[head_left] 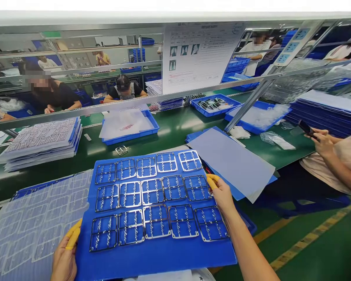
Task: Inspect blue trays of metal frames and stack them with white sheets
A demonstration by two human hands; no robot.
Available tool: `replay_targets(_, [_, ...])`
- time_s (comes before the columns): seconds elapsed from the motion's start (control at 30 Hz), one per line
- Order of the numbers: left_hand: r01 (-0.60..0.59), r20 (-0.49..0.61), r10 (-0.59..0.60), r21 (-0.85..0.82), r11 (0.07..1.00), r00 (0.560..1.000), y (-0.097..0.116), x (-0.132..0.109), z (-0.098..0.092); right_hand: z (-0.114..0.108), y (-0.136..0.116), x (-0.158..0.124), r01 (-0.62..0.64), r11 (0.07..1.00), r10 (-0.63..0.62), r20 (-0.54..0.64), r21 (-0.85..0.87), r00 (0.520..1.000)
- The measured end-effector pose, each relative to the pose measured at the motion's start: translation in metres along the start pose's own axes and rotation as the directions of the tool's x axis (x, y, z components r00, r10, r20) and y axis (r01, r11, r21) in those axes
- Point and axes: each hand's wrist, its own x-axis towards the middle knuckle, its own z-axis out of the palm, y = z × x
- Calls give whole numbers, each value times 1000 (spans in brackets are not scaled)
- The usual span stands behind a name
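I hold a blue sheet up over the bench, tilted toward me. Several metal frames with small parts lie on it in three rows. My left hand, with yellow finger cots, grips the sheet's lower left edge. My right hand, also with yellow finger cots, grips its right edge. Both hands are closed on the sheet.
A translucent sheet over another blue sheet lies left. A white sheet on blue sheets lies right. Stacked sheets, blue trays and a green belt lie beyond. A person on the right holds a phone.
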Motion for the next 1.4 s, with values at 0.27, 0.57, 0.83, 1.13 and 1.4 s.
replay_targets(0.27, [3, 46, -3, -2, 1000, 999, 11, -29, 21, -17, 9, 9, 19, 998, -20, -15, -64, 1000])
replay_targets(0.57, [100, 117, -92, -58, 993, 989, 16, -54, 41, -34, 14, 14, -25, 996, 23, -33, -88, 999])
replay_targets(0.83, [77, 132, -73, -28, 997, 989, 15, -64, 53, -48, 17, 19, -39, 992, 38, -13, -122, 999])
replay_targets(1.13, [87, 132, -78, -60, 994, 988, 12, -72, 57, -54, 10, 21, -44, 995, 41, -37, -92, 998])
replay_targets(1.4, [113, 130, -101, -85, 990, 986, 9, -71, 54, -53, 0, 17, -43, 995, 38, -62, -88, 997])
